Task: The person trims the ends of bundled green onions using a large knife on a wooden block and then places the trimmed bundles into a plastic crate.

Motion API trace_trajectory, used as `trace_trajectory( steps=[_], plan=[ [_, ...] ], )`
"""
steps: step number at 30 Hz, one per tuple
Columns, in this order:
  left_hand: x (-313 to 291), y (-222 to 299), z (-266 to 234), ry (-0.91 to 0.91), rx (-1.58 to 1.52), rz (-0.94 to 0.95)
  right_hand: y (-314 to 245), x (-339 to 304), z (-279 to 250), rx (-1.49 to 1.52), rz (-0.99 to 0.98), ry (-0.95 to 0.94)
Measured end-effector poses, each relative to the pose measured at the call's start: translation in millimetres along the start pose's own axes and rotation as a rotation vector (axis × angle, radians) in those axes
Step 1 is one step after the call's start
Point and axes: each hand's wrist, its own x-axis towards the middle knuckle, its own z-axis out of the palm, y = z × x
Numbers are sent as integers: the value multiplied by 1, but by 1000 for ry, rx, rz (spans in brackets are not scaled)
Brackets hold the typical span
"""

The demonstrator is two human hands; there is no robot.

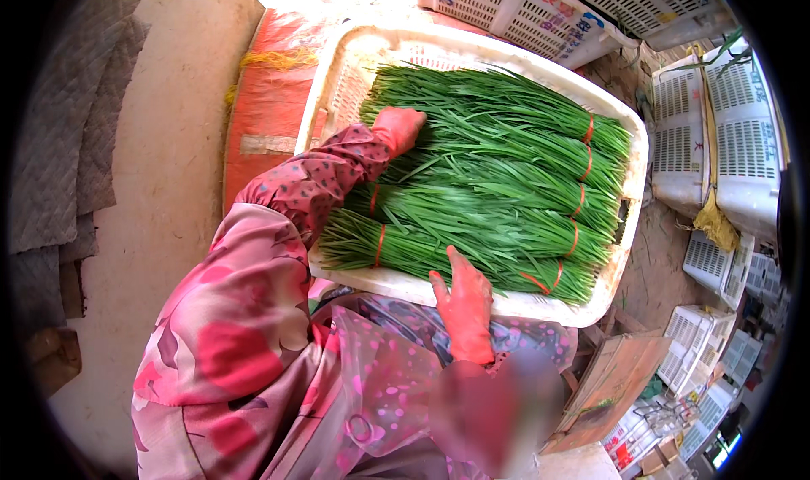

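Several bundles of long green garlic chives (481, 164) lie side by side in a white plastic crate (620, 269). Orange-red bands (582, 200) wrap the bundles near their ends. My left hand (399, 130), in a pinkish-orange glove, reaches over the crate's left part, its fingers curled down into the leaves; the fingertips are hidden among them. By the near rim, my right hand (467, 301) wears the same kind of glove. Its thumb and index finger are apart, the fingertips beside the nearest bundle, and nothing shows in it.
Beyond the crate stand white slatted crates (515, 16), with more crates (717, 134) stacked along the right. A red sheet (270, 109) lies at the left, near yellow cords (283, 58). A wooden board (603, 391) leans at the lower right.
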Motion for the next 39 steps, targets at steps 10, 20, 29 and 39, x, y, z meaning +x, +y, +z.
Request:
trace_trajectory(
  steps=[10,20,29,39],
  plan=[
    [23,-25,25,64,-396,-620,-4,6,0,184,-35,110],
    [-108,51,-57,112,-511,283,-14,-77,-60,684,70,530],
    [-191,25,5,52,39,415,-18,-168,-46,951,453,826],
    [-154,0,57,338,-57,749,-10,-232,-38,661,459,1129]
  ],
)
